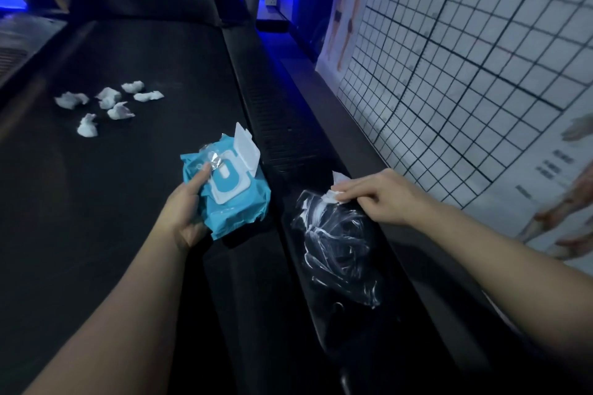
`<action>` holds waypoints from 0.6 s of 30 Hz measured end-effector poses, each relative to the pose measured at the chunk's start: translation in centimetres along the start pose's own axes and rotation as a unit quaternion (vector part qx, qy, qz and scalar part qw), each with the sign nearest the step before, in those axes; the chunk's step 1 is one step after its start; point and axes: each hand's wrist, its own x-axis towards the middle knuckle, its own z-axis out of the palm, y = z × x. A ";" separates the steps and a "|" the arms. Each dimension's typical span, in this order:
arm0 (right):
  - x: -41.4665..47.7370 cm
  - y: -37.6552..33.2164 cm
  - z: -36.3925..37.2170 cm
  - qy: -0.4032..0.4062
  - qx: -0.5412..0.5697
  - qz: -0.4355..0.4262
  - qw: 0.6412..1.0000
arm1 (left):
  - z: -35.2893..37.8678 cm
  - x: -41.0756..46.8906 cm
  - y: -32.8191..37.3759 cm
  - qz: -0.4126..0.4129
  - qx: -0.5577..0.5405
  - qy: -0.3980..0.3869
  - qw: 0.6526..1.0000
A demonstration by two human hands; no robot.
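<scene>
Blue pack of wet wipes [231, 189] was gripped in the left hand [186, 208]. Its fingers [200, 176] curled round the near side, the index finger lay on top by the opening, and the white lid [245, 144] was flipped up just past the fingertip.

The right hand [375, 199] was doing the actual work. Its fingers [353, 191] were bunched together and clamped on a white wipe [335, 194], pressing it onto the black side rail [324, 151] of the treadmill. Just on the near side of those fingers the rail was covered in white streaky smears [333, 247]. So I'd call this mid-scrub, with plenty left to clean.

Far off to the left of the left-hand fingers, a handful of crumpled used wipes [109, 106] lay on the belt [128, 202].

Next move, I reckon, was dragging the wipe back through the streaks with firm, even pressure. Once it was loaded up, it would need tossing with the others. Then the right hand could pinch a fresh one from the open pack while the left held it steady.
</scene>
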 end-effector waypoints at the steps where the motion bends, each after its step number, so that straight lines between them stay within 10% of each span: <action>1: -0.4 0.0 -0.2 -0.002 -0.005 0.002 1.000 | -0.1 0.0 -0.1 0.003 0.003 0.001 1.000; 18: 6.6 -2.8 3.5 -0.049 -0.022 -0.023 0.998 | 0.4 -0.7 -0.4 0.035 0.005 0.025 0.999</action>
